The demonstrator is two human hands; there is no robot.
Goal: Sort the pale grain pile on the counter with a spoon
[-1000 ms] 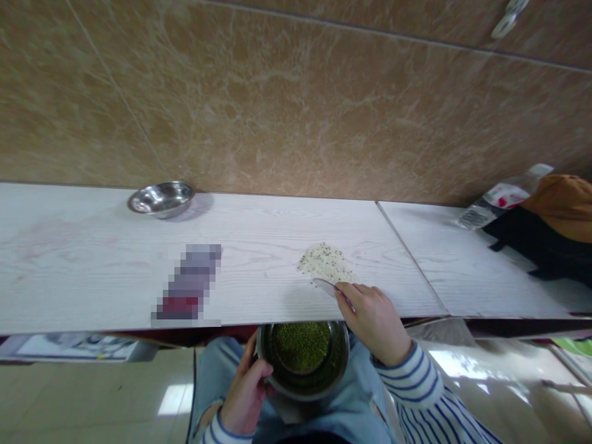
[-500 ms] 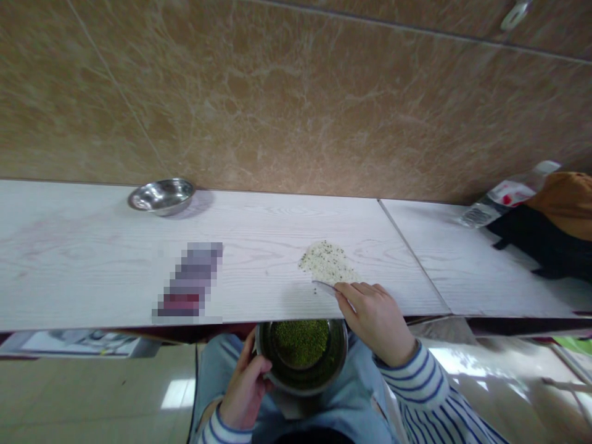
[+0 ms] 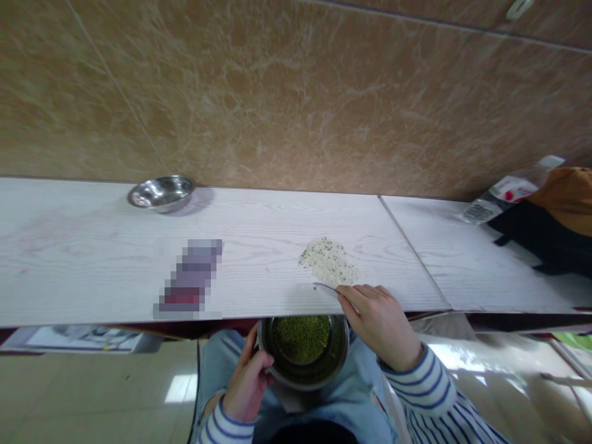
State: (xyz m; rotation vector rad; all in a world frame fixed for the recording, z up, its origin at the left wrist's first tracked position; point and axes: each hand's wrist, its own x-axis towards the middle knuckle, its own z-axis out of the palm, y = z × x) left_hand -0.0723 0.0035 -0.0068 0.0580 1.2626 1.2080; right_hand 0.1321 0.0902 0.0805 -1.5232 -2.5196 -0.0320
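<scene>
My left hand [image 3: 250, 383] is closed on the rim of a steel bowl [image 3: 343, 354], thumb on the near left side. The bowl sits over my lap just under the table edge and holds many small green beans [image 3: 303, 336]. In my right hand [image 3: 377, 317] is a thin metal utensil [image 3: 325, 287] that looks like a spoon, its tip pointing left, low over the table. Just beyond it lies a pile of white grains [image 3: 330, 262] mixed with dark green beans. A stray bean [image 3: 315, 288] lies by the utensil's tip.
A shallow steel bowl [image 3: 161, 195] stands at the back left by the tiled wall [image 3: 277, 92]. A blurred-out flat object [image 3: 189, 274] lies left of the pile. On the right are a plastic bottle [image 3: 506, 191] and a black and brown item [image 3: 555, 216]. A seam crosses the white table [image 3: 259, 246].
The utensil's tip has shifted very slightly by the table's front edge, and fewer stray beans show near it. The view has tilted a little; both hands keep their holds.
</scene>
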